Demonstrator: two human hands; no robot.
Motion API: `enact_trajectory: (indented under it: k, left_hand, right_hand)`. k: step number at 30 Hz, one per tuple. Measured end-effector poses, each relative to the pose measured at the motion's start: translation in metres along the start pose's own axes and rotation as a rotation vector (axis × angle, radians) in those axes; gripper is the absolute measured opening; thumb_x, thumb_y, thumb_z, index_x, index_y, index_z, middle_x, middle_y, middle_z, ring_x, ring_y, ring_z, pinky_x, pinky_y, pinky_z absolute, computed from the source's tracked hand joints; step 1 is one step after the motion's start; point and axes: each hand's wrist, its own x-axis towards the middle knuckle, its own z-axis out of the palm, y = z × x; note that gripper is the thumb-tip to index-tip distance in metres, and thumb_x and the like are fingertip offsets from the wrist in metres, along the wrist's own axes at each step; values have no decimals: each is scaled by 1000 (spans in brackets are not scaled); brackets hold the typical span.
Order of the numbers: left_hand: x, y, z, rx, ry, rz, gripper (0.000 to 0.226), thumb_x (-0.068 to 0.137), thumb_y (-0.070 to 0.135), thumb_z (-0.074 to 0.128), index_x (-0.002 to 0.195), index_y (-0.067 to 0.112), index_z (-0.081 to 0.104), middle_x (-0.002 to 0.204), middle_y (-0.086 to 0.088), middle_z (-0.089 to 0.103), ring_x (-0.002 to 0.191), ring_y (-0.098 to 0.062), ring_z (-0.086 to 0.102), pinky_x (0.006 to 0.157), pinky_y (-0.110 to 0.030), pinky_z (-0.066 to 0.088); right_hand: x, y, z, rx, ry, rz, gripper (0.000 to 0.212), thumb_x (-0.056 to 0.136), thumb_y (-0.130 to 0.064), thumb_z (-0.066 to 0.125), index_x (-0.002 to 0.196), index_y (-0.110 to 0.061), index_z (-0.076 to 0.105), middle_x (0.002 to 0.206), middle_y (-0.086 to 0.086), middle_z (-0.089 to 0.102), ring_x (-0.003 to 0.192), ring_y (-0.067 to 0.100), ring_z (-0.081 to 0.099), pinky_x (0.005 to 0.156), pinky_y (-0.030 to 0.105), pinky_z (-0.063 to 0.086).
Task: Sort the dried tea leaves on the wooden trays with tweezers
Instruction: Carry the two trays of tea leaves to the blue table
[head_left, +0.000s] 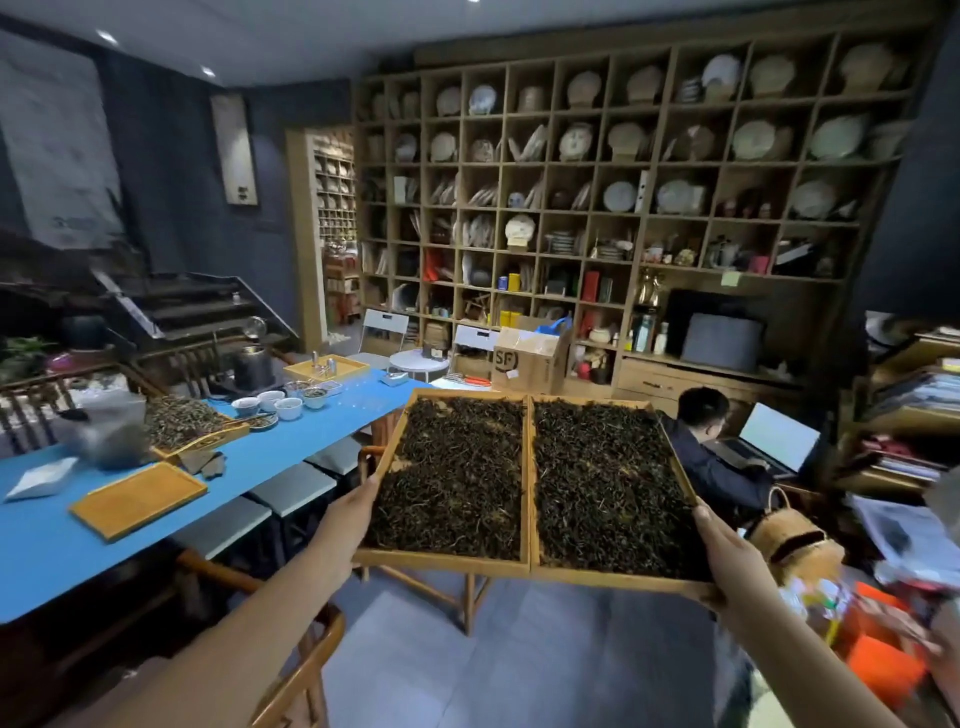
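Two wooden trays side by side, the left tray (385, 456) and the right tray (613, 578), are held up in the air in front of me. Both are full of dark dried tea leaves (457, 483). My left hand (349, 514) grips the left tray's outer edge. The right tray's near right corner is gripped by my right hand (727, 556). No tweezers can be made out.
A blue table (291, 447) at left carries an empty wooden tray (137, 499), a tray of lighter leaves (182, 423), white cups (280, 402) and a kettle (252, 366). Wooden chairs stand below. A person sits at a laptop (774, 436) behind the trays. Shelving fills the back wall.
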Motion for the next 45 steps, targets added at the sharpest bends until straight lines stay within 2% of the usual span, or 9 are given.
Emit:
enact_trajectory:
  k: [8,11,14,21,27,31,37,42,45]
  left_hand:
    - [96,24,-8,-46,87,-7,61,86,59,49,129,17,54,130,-12,55,118,-33,51,102,-50,41]
    - [142,40,-11,-42,143,14,57,88,57,47,131,19,53,133,-10,53,118,-32,50,101,-50,41]
    - [191,59,-16,-21,181,36,57,89,58,44,133,22,50,139,-5,47,124,-31,45,103,-50,39]
    - [290,90,-30,-47,205,-4,55,90,57,44,130,21,53,134,-7,54,121,-34,49,103,-52,38]
    - [360,97,-39,-35,333,-10,51,93,53,41,129,19,53,132,-3,52,121,-29,46,98,-39,36]
    - [405,98,-45,-69,425,6,42,94,51,40,119,21,56,118,-3,52,94,-20,49,83,-34,32]
    - [468,94,-60,-76,581,1,57,93,55,40,135,17,47,139,-8,47,126,-31,43,100,-40,35]
    - [497,80,-74,-118,698,17,56,93,52,43,135,15,48,141,-7,46,129,-28,42,106,-41,33]
    - [510,73,-91,-120,752,-5,56,93,53,42,135,16,49,142,-7,46,130,-28,41,109,-44,31]
  right_hand:
    - [108,-3,96,41,-130,33,36,92,-43,52,122,-26,61,121,1,63,108,23,59,101,46,43]
    - [146,-9,143,82,-157,41,30,92,-41,53,117,-29,63,110,1,67,98,24,63,79,41,55]
    - [184,-17,191,114,-206,51,28,94,-39,50,117,-29,64,102,-2,68,92,21,64,59,29,52]
    - [269,-21,292,107,-308,53,36,94,-36,51,122,-16,61,115,13,65,103,30,62,93,47,48]
    - [345,-10,378,35,-381,55,37,91,-43,53,115,-17,63,122,14,61,112,31,57,102,50,41]
    - [396,-4,445,-24,-468,-16,38,94,-45,46,118,-21,62,125,12,60,114,28,55,104,48,39]
    - [463,-3,543,-55,-629,-35,41,92,-49,47,123,-25,61,121,6,62,109,28,58,96,49,46]
    - [495,2,621,36,-765,26,26,95,-34,49,116,-23,62,105,4,65,79,10,62,58,23,51]
    - [504,15,667,6,-839,9,28,95,-33,49,112,-16,65,110,4,66,90,14,65,70,34,56]
